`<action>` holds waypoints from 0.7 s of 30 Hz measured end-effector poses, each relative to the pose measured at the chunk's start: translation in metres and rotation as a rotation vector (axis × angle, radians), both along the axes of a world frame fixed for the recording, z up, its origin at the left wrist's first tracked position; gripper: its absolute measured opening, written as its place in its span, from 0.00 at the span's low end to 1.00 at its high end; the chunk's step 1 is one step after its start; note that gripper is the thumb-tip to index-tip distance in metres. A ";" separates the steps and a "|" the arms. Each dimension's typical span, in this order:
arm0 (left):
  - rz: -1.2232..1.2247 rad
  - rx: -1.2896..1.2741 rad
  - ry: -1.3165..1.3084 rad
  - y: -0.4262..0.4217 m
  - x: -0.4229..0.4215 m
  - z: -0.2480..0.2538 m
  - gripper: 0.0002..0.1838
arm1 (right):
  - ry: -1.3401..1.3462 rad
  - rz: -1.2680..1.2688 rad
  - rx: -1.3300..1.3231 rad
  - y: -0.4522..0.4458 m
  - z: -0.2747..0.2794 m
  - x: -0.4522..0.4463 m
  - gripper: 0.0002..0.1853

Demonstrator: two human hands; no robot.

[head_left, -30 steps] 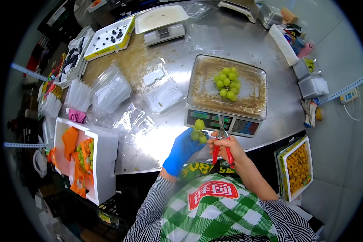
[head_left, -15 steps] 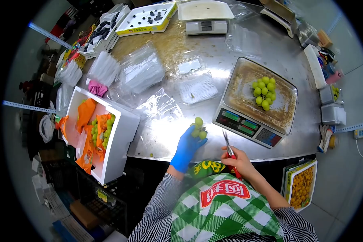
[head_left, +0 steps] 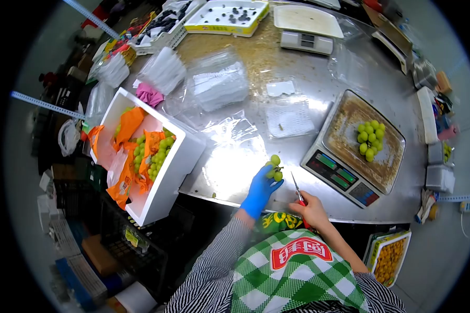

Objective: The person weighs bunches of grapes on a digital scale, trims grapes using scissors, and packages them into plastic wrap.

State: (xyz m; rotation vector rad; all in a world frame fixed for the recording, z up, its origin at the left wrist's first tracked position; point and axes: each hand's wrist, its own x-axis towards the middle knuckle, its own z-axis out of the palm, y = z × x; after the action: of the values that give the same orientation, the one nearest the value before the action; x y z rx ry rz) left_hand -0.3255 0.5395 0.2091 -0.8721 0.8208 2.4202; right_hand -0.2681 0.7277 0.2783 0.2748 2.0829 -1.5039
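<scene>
In a blue glove, my left hand (head_left: 259,192) is closed around a small cluster of green grapes (head_left: 274,168) above the table's front edge. My bare right hand (head_left: 312,209) grips red-handled scissors (head_left: 301,197), their narrow blades pointing up and away from me. The blade tips are close to the grapes but apart from them. To the right, a bigger bunch of green grapes (head_left: 371,140) lies on the stained pan of a digital scale (head_left: 344,180). More bunches, partly wrapped in orange paper, sit in a white foam box (head_left: 193,151) on the left.
Stacked clear trays (head_left: 218,81) and an open clear tray (head_left: 290,119) lie on the metal table. Behind them stand a second scale (head_left: 307,41) and a shallow box of dark fruit (head_left: 227,18). A crate of yellow fruit (head_left: 390,261) stands below at the right.
The whole view has shifted, so the table's things appear farther right. My left hand still holds the grape cluster, and my right hand keeps the scissors beside it.
</scene>
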 end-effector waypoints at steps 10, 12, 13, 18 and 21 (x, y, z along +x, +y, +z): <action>-0.026 -0.010 0.054 -0.023 -0.010 -0.014 0.20 | 0.022 0.013 0.154 -0.007 -0.021 -0.007 0.23; -0.024 0.022 0.047 -0.029 -0.012 -0.017 0.21 | 0.024 0.026 0.128 -0.010 -0.023 -0.007 0.23; -0.035 0.018 0.055 -0.032 -0.012 -0.019 0.20 | 0.004 0.033 0.119 -0.011 -0.023 -0.008 0.23; -0.190 -0.107 0.077 -0.042 -0.020 -0.021 0.22 | -0.045 0.059 0.050 -0.014 -0.028 -0.010 0.22; -0.295 -0.174 0.135 -0.047 -0.024 -0.010 0.23 | -0.025 0.107 0.086 -0.017 -0.018 -0.014 0.21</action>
State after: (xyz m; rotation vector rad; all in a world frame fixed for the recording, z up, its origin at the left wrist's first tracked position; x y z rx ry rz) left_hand -0.3494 0.4925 0.1992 -0.6026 1.1389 2.1890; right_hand -0.2821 0.7108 0.2598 0.2096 2.1109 -1.3450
